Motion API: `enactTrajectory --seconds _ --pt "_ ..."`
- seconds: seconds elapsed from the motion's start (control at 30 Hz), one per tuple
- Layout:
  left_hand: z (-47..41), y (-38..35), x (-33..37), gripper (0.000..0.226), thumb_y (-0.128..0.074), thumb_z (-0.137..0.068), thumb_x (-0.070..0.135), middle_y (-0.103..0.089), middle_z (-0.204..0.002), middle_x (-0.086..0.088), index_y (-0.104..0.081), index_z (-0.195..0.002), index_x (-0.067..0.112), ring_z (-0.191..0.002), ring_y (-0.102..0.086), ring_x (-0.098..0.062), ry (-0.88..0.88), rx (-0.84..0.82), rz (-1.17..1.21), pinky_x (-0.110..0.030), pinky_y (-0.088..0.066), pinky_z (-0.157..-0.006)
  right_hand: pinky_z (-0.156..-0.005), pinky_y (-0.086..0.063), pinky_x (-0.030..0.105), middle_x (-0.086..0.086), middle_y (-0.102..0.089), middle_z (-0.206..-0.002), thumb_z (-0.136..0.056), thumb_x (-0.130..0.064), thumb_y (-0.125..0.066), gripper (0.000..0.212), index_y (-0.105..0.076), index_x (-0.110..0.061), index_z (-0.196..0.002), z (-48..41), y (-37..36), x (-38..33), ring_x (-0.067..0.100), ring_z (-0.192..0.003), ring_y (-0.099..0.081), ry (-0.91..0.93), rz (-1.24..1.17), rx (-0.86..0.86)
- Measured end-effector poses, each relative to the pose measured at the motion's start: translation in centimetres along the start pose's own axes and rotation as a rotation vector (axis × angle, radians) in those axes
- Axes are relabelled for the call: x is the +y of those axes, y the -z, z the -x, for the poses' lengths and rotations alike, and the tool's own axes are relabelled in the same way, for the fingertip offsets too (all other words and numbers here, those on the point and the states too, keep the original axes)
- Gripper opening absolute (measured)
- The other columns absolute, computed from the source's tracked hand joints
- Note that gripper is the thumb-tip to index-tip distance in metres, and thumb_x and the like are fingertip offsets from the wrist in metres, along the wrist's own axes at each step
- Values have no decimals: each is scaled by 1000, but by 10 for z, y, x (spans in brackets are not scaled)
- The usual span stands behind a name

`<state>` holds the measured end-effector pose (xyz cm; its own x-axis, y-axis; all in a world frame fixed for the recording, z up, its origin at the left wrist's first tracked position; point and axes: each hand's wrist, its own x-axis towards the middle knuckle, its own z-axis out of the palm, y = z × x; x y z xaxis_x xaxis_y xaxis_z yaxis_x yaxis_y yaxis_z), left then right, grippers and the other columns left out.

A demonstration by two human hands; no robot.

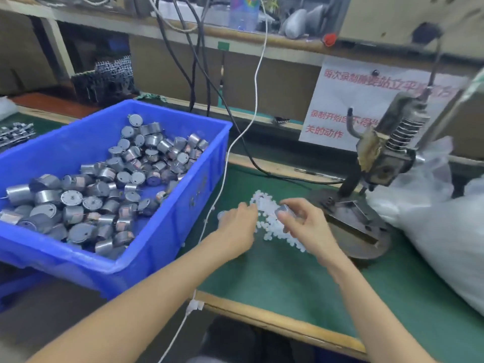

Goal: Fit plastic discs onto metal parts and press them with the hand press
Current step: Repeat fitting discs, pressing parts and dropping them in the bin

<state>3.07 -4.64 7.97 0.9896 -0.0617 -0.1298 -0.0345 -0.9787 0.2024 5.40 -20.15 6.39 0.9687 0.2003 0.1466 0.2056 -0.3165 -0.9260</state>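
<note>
My right hand (306, 227) clamps cylindrical metal part (284, 211) over white disc pile (272, 229) — short reach for fitting, I judge. My left hand (237, 226) dips into pile — grip hidden, cannot tell.

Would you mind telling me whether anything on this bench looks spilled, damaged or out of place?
The white plastic discs lie in a loose heap directly on the green mat, with a few strays scattered toward the blue bin. The hand press has ragged, peeling tape around its body. Nothing else stands out.
</note>
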Motion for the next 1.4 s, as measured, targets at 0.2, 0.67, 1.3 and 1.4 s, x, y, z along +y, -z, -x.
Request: enactTrajectory --seconds 0.2,0.67,1.3,1.4 --pt "-19 -36 -18 19 -55 -92 15 -50 -108 -8 -51 -108 6 -108 -47 -29 41 10 206 -31 -42 -69 -53 -47 17 -13 -62 -93 -87 -5 -64 28 -62 -30 -99 39 -13 42 13 -66 -68 -37 -181 46" --pt "-3 -67 13 13 -59 -85 15 -61 -75 13 -54 -84 27 -70 -54 -11 -238 129 560 -29 -44 -68 -51 -43 17 -4 -67 -77 -89 -5 -61 16 -58 -17 -99 48 -1 63 7 -60 -63 -85 -230 172" --pt "2 -87 2 24 -57 -85 5 -58 -80 20 -58 -102 22 -77 -42 -6 -188 395 661 -21 -25 -75 -56 -34 7 -18 -57 -85 -86 -4 -65 15 -64 -4 -102 48 -11 58 -1 -57 -48 191 302 100" --pt "4 -87 2 27 -56 -84 4 -58 -82 20 -57 -104 23 -75 -40 -5 -188 404 670 -22 -26 -75 -65 -35 6 -2 -61 -94 -87 -5 -65 17 -64 -3 -103 49 -12 58 -6 -68 -49 260 390 95"
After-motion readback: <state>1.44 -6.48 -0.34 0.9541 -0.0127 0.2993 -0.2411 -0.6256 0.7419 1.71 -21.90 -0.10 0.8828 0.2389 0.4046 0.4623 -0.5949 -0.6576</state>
